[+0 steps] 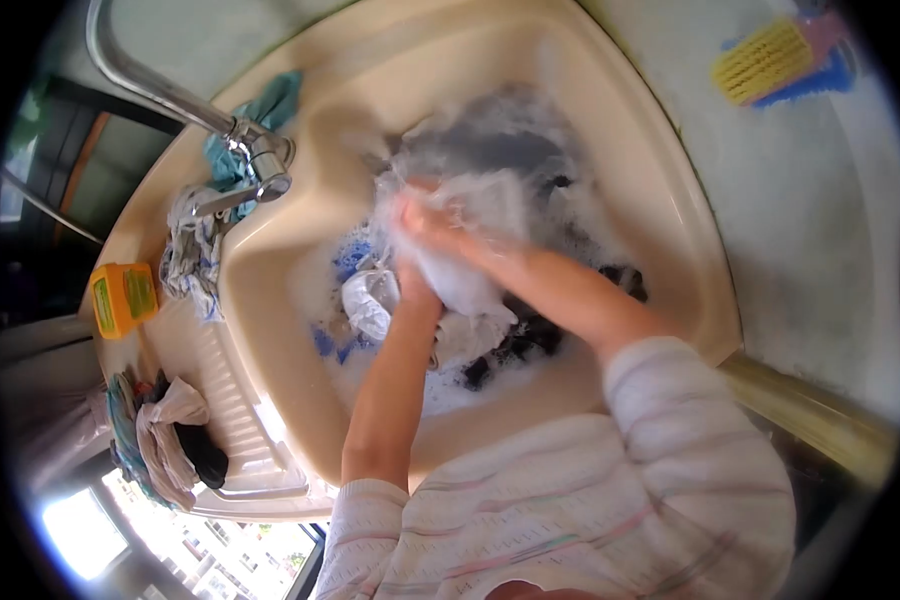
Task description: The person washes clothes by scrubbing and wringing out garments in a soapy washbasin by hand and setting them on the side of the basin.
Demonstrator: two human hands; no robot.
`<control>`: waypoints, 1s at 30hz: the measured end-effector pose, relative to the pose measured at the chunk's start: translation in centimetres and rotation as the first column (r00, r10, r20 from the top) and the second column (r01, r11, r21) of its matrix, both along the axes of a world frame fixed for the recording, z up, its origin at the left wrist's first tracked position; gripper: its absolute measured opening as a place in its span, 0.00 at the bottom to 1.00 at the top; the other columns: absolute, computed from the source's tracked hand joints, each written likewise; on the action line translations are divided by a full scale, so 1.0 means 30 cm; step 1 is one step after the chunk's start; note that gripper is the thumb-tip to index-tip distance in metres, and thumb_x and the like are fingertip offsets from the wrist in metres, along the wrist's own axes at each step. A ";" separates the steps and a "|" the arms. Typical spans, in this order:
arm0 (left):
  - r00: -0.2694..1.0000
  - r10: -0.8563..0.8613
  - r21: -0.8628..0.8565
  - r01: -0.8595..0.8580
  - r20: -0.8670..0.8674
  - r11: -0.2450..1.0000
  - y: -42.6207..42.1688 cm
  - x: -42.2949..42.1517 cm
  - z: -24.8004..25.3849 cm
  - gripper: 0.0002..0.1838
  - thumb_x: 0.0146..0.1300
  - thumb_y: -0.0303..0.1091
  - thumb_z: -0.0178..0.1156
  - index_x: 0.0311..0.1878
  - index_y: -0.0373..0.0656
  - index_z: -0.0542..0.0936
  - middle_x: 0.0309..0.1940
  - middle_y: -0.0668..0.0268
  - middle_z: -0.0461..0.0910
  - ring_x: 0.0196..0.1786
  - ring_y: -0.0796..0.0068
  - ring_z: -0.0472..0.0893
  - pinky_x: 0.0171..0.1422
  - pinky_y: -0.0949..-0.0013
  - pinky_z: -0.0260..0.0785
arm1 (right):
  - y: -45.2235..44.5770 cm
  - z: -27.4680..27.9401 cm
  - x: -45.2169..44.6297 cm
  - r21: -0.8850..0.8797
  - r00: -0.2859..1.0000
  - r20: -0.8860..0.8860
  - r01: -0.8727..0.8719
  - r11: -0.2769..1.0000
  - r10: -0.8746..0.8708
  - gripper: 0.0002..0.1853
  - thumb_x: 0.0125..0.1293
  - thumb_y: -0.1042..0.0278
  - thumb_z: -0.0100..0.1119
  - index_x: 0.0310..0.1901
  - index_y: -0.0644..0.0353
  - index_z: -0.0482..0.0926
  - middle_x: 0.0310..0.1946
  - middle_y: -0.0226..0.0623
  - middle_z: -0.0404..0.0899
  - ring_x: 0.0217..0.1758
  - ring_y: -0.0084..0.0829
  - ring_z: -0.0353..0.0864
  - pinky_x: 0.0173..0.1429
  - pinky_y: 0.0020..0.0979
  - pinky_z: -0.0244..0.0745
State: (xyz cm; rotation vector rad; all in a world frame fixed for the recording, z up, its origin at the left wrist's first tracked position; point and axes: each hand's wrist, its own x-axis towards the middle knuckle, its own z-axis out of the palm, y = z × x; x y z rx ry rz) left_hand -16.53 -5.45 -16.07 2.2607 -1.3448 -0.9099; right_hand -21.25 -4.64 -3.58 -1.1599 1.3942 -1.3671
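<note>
In the soapy water of the beige sink [660, 215], a wet white cloth [455, 285] is bunched up between my two hands. My right hand [427, 222] is closed on its upper part, blurred by motion. Just below, my left hand [416, 283] grips the same cloth from the side, its fingers mostly hidden by fabric. Suds and splashing water surround both hands. A white bundle of cloth [370, 302] floats left of my left wrist. Dark cloth [525, 340] lies under my right forearm, and blue cloth [352, 255] shows through the foam at the left.
A chrome faucet [260, 165] rises at the upper left, with teal cloth [270, 105] behind it. Grey-white cloth [192, 250], a yellow-orange container [123, 298] and more garments [170, 435] rest along the left side. A yellow brush [765, 65] lies at the upper right.
</note>
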 end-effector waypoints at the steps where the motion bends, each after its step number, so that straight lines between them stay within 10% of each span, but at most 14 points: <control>1: 0.680 0.247 0.136 -0.214 -0.690 0.967 0.034 -0.003 0.154 0.14 0.65 0.41 0.39 0.45 0.47 0.71 0.39 0.65 0.73 0.44 0.68 0.73 0.49 0.66 0.67 | -0.122 -0.178 -0.027 0.152 0.950 -0.239 -0.170 0.974 0.203 0.17 0.52 0.51 0.58 0.32 0.59 0.77 0.31 0.42 0.77 0.37 0.38 0.78 0.42 0.37 0.72; 2: -0.066 0.360 0.365 -0.248 -0.931 0.897 0.048 0.010 0.248 0.13 0.65 0.37 0.38 0.42 0.48 0.72 0.36 0.66 0.72 0.42 0.69 0.73 0.48 0.67 0.67 | -0.244 -0.350 -0.054 0.292 0.790 -0.445 -0.318 0.902 0.422 0.18 0.54 0.53 0.56 0.31 0.63 0.75 0.26 0.44 0.76 0.34 0.36 0.78 0.39 0.37 0.70; 3: 0.050 0.401 0.367 -0.312 -0.915 0.876 0.038 0.011 0.226 0.12 0.65 0.40 0.37 0.40 0.48 0.71 0.35 0.67 0.71 0.43 0.69 0.72 0.49 0.67 0.66 | -0.229 -0.295 -0.058 0.177 0.725 -0.616 -0.254 0.951 0.308 0.16 0.51 0.54 0.57 0.28 0.61 0.76 0.24 0.43 0.76 0.32 0.39 0.78 0.38 0.37 0.70; 5: -0.360 -0.174 -0.147 -0.103 -0.916 0.984 -0.008 0.051 0.016 0.13 0.64 0.39 0.40 0.45 0.47 0.72 0.40 0.66 0.73 0.48 0.70 0.71 0.54 0.67 0.64 | -0.105 -0.171 -0.055 0.062 0.711 -0.647 -0.313 0.948 0.277 0.12 0.47 0.55 0.55 0.26 0.55 0.79 0.28 0.43 0.78 0.35 0.48 0.77 0.40 0.41 0.71; 8: -0.673 -0.373 -0.288 -0.241 -0.638 0.927 0.025 0.043 -0.009 0.17 0.64 0.39 0.42 0.51 0.44 0.71 0.46 0.64 0.73 0.54 0.69 0.69 0.59 0.66 0.61 | -0.067 -0.181 -0.052 -0.089 0.733 -0.665 -0.271 0.958 0.146 0.15 0.45 0.51 0.60 0.23 0.56 0.76 0.24 0.41 0.75 0.33 0.43 0.77 0.41 0.40 0.70; 10: -0.250 0.095 0.160 -0.255 -0.964 0.954 0.016 0.118 -0.142 0.18 0.63 0.43 0.43 0.50 0.42 0.70 0.48 0.63 0.71 0.52 0.68 0.70 0.57 0.64 0.62 | -0.148 -0.273 -0.109 -0.099 0.787 -0.609 -0.201 0.975 0.100 0.18 0.47 0.48 0.61 0.24 0.57 0.77 0.26 0.40 0.77 0.34 0.41 0.78 0.42 0.39 0.70; 11: 0.152 0.288 0.258 -0.192 -0.945 0.947 -0.009 0.067 0.143 0.15 0.61 0.39 0.48 0.46 0.41 0.73 0.42 0.63 0.75 0.46 0.66 0.75 0.53 0.64 0.66 | -0.204 -0.297 -0.144 -0.109 0.811 -0.581 -0.166 0.980 0.073 0.20 0.49 0.46 0.62 0.25 0.57 0.77 0.27 0.40 0.77 0.35 0.39 0.78 0.43 0.38 0.70; 13: 0.070 0.290 0.276 -0.159 -0.955 0.948 -0.048 0.114 0.279 0.14 0.59 0.38 0.51 0.44 0.40 0.74 0.39 0.63 0.77 0.43 0.66 0.76 0.52 0.65 0.68 | -0.304 -0.154 -0.291 0.408 0.734 -0.500 -0.269 0.872 0.460 0.29 0.45 0.37 0.63 0.33 0.61 0.78 0.31 0.42 0.79 0.38 0.38 0.79 0.43 0.34 0.72; 16: 0.039 0.272 0.252 -0.271 -0.961 0.929 -0.083 0.236 0.327 0.15 0.59 0.39 0.52 0.44 0.38 0.74 0.40 0.61 0.77 0.44 0.66 0.76 0.52 0.65 0.68 | -0.430 -0.136 -0.492 0.213 0.850 -0.437 -0.219 0.952 0.294 0.29 0.41 0.42 0.67 0.34 0.62 0.77 0.32 0.38 0.79 0.38 0.32 0.79 0.42 0.31 0.72; 18: 0.109 0.254 0.208 -0.319 -0.961 0.925 -0.093 0.254 0.324 0.15 0.58 0.38 0.54 0.44 0.38 0.74 0.40 0.61 0.77 0.44 0.66 0.76 0.52 0.66 0.68 | -0.451 -0.159 -0.605 0.224 0.995 -0.019 -0.093 0.970 0.100 0.31 0.43 0.45 0.68 0.43 0.62 0.74 0.39 0.39 0.78 0.43 0.33 0.78 0.45 0.31 0.72; 21: 0.389 0.236 0.105 -0.330 -0.890 0.938 -0.079 0.137 0.273 0.18 0.51 0.31 0.60 0.46 0.37 0.73 0.41 0.60 0.76 0.43 0.66 0.76 0.51 0.65 0.68 | -0.331 -0.266 -0.450 0.187 0.693 -0.677 -0.164 0.969 0.248 0.34 0.49 0.49 0.64 0.54 0.61 0.68 0.47 0.47 0.75 0.51 0.43 0.74 0.52 0.38 0.70; 24: 0.391 0.160 0.150 -0.055 -0.907 0.987 -0.102 0.145 0.214 0.25 0.47 0.27 0.62 0.51 0.36 0.71 0.45 0.60 0.75 0.48 0.66 0.74 0.55 0.65 0.66 | -0.270 -0.198 -0.370 0.419 0.471 -0.598 -0.505 0.754 0.648 0.26 0.47 0.54 0.64 0.49 0.57 0.74 0.48 0.46 0.74 0.51 0.41 0.74 0.54 0.35 0.69; 26: 0.196 0.172 0.151 -0.119 -0.965 0.981 -0.079 0.205 0.169 0.24 0.51 0.32 0.58 0.53 0.35 0.70 0.48 0.59 0.74 0.53 0.65 0.72 0.60 0.64 0.62 | -0.360 -0.228 -0.502 0.389 0.654 -0.609 -0.247 0.888 0.449 0.26 0.46 0.55 0.65 0.47 0.58 0.75 0.46 0.45 0.76 0.49 0.38 0.76 0.54 0.33 0.69; 30: -0.013 0.159 0.159 -0.166 -0.987 0.973 -0.055 0.173 0.316 0.28 0.59 0.52 0.51 0.53 0.38 0.70 0.50 0.58 0.73 0.54 0.62 0.72 0.62 0.61 0.61 | -0.334 -0.189 -0.404 0.144 0.897 -0.100 -0.416 0.898 0.431 0.21 0.48 0.61 0.68 0.43 0.62 0.77 0.42 0.40 0.79 0.41 0.31 0.79 0.43 0.28 0.73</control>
